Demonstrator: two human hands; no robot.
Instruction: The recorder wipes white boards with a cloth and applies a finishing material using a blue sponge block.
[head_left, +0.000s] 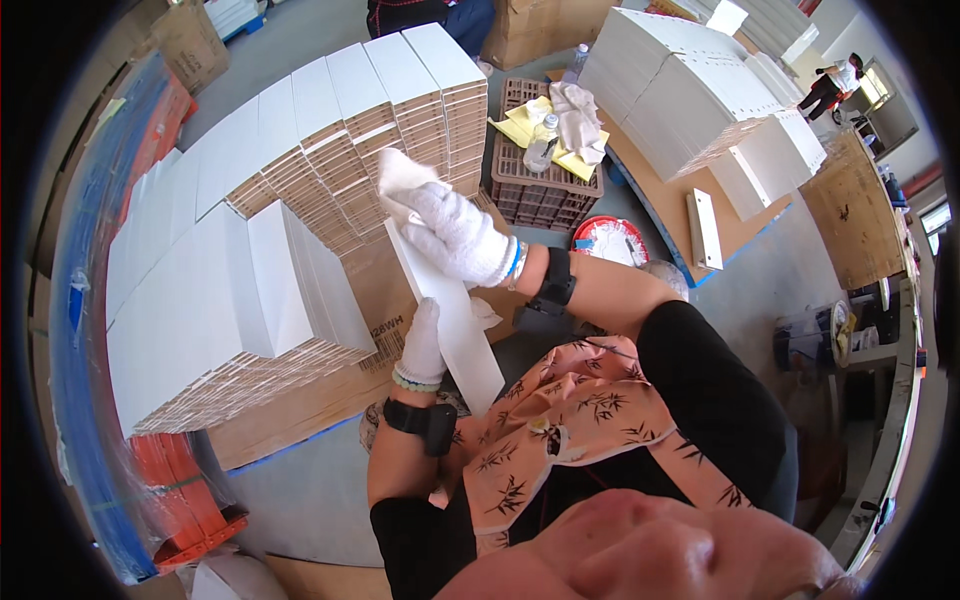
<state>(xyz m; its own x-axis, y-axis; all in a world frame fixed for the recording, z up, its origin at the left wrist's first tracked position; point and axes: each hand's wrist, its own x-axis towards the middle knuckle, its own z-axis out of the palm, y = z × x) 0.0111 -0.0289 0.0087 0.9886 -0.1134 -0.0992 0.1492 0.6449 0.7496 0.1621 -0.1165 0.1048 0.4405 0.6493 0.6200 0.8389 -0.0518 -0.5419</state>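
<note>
At frame centre, the gloved left hand (423, 345) grips the lower edge of a white flat board (450, 310), standing it before the stacked white boards (250, 280). Above, the right hand (455, 235) presses a white cloth (400, 180) against its top.
</note>
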